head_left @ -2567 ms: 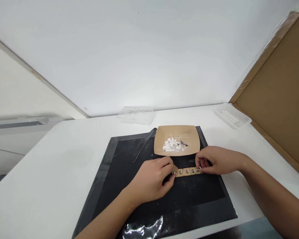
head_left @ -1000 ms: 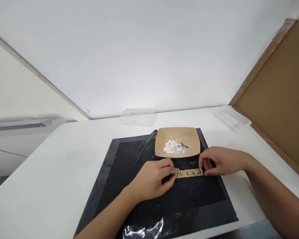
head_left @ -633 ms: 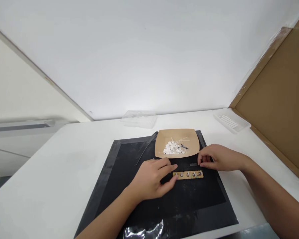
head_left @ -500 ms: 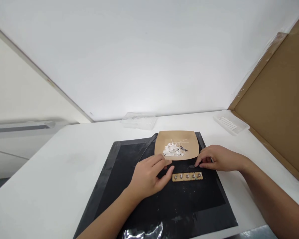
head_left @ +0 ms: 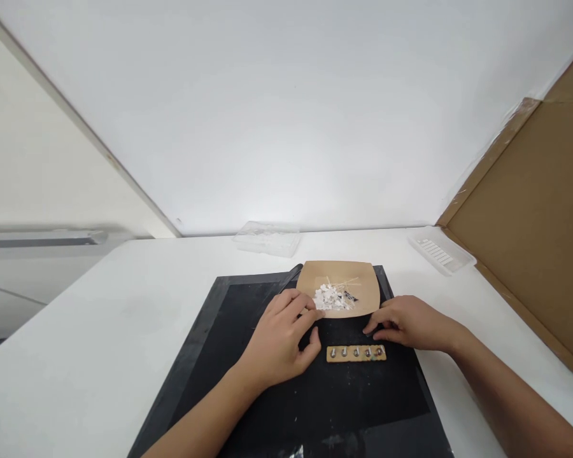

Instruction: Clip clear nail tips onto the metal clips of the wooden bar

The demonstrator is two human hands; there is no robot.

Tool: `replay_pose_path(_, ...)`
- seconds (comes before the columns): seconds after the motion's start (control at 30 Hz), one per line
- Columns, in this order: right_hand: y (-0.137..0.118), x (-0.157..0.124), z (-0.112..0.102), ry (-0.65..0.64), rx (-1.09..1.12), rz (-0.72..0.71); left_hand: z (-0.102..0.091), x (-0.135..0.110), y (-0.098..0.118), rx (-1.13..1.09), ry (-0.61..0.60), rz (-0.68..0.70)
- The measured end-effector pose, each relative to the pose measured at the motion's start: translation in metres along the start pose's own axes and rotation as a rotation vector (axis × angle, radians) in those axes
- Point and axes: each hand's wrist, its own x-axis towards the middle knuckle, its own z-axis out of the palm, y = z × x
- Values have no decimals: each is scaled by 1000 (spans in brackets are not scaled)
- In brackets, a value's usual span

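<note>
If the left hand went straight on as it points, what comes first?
Likely the tan tray, at its near left edge; the left hand overlaps it in view, but contact is unclear. White scraps lie beyond.

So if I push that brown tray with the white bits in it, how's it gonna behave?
The brown tray looks like thin card, so it's probably light and may flex a little. It sits wide and low on the black mat, so it would likely slide rather than roll. The white bits look loosely heaped, so a jolt might scatter them.
</note>
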Motion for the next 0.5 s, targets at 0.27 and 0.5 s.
replay_pose_path(0.27,-9,-2,0,-12,-54,155,7,-1,-8,47,-34,21)
replay_pose_path(0.5,-10,-7,-4,-21,-59,185,10,0,-12,-30,-3,58)
